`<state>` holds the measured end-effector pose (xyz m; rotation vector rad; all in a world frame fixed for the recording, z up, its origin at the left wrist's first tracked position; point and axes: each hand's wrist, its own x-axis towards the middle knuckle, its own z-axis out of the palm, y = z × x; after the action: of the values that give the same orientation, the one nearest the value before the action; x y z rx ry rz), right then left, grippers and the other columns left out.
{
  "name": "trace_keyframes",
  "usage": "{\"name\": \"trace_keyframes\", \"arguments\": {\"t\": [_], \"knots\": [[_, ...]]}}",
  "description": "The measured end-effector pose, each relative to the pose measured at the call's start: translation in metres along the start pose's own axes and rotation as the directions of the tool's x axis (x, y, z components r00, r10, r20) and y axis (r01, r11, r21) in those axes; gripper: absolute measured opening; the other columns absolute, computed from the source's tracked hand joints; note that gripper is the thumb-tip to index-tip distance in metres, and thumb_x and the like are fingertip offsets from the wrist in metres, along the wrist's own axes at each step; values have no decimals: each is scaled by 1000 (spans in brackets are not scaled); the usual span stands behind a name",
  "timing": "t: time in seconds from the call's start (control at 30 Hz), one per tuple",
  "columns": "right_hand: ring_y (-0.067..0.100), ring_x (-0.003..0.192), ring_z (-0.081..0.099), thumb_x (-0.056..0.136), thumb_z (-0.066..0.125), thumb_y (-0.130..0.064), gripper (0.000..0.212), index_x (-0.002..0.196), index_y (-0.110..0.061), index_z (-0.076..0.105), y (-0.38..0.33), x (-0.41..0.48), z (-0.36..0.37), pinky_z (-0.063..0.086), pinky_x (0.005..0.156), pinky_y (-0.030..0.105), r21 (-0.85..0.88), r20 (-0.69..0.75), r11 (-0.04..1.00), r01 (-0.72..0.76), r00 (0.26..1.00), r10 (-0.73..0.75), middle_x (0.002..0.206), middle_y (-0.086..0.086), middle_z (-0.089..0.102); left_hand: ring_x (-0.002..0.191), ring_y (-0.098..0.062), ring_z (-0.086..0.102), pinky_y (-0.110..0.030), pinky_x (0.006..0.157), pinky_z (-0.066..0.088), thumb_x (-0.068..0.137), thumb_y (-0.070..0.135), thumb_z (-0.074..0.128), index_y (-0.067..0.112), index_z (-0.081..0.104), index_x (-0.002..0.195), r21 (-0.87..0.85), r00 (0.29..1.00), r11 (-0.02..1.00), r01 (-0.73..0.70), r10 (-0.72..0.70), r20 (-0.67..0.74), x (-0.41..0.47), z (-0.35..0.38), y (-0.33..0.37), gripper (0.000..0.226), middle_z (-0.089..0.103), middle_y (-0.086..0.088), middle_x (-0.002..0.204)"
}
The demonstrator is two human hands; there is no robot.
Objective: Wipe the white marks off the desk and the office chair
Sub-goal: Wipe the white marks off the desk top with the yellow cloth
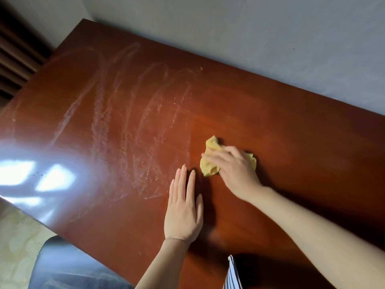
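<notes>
A reddish-brown wooden desk (281, 126) fills the view. White smeared marks (129, 113) streak its left and middle part; the right part looks free of them. My right hand (235, 170) lies on a crumpled yellow cloth (209, 161) and presses it to the desk just right of the marks, fingers bent over it. My left hand (184, 211) rests flat on the desk with straight fingers, just left of and below the cloth. The office chair's dark seat (68, 265) shows at the lower left, below the desk edge.
A grey wall (270, 34) runs along the desk's far edge. Brown slatted panelling (14, 59) stands at the far left. Bright light glare (31, 176) reflects off the desk's left front. Pale patterned floor (16, 243) lies under the desk edge. A striped garment (232, 276) shows at the bottom.
</notes>
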<state>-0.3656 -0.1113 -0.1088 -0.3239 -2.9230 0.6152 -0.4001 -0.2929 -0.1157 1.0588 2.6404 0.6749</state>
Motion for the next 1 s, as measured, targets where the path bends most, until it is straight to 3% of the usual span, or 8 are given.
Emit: {"name": "trace_keyframes", "arguments": {"t": [0.1,0.23,0.33,0.43,0.53,0.6,0.77,1.0], "knots": [[26,104,60,74,71,3,52,119,-22,66,-16,-42,2,51,84,41,-3,37,992,129,991,-129,122,-5,64,146,-18,7,-29,118,2,96,27,31,8,29,147,1,1000,1000,-6,6,-7,-1,-1,0,55,13,-7,156],[17,112,52,85,53,-11,43,123,-29,63,6,-86,-15,47,90,33,-25,127,940,341,933,-336,126,-11,60,147,-17,5,-27,119,-1,96,30,27,11,25,149,13,1000,1000,8,-8,-8,-3,0,0,56,10,-3,157],[15,112,46,71,74,-8,64,128,-32,57,48,-96,-35,48,86,33,-129,230,901,414,896,-379,132,-12,55,147,-16,4,-26,118,-4,96,31,26,12,26,149,12,1000,1000,14,-14,-5,-3,0,1,56,10,-2,157],[22,111,48,73,64,-4,62,129,-30,56,86,-87,-52,49,87,41,-284,210,911,300,946,-246,132,-5,57,147,-18,6,-27,119,-2,96,30,26,11,26,149,21,1000,1000,15,-15,-6,-3,0,2,55,10,-2,157],[27,123,38,79,37,-15,52,126,-23,59,118,-63,-66,27,100,43,-455,119,882,124,990,-78,130,3,58,147,-19,7,-29,119,0,96,29,27,11,27,148,27,1000,1000,15,-15,-6,-3,2,2,55,11,-2,157],[29,133,31,85,41,-16,45,126,-19,58,134,-41,-70,17,108,45,-494,36,869,4,999,16,137,5,52,146,-19,8,-30,118,2,96,28,28,10,29,148,32,1000,999,11,-10,-7,-2,2,1,55,14,-4,156],[22,145,11,93,50,-10,52,143,-17,39,159,25,-66,7,117,41,-349,-56,902,-252,967,249,154,3,28,146,-17,8,-31,118,4,95,27,32,9,30,147,17,1000,1000,25,-25,-16,-2,3,1,55,17,-6,156],[25,144,10,100,41,-22,47,146,-20,32,148,114,-47,13,117,43,-194,-118,870,-453,891,438,154,5,27,147,-18,8,-32,118,5,95,26,34,12,27,148,-9,1000,1000,12,-12,-11,-1,4,-2,56,15,-5,158]]}}
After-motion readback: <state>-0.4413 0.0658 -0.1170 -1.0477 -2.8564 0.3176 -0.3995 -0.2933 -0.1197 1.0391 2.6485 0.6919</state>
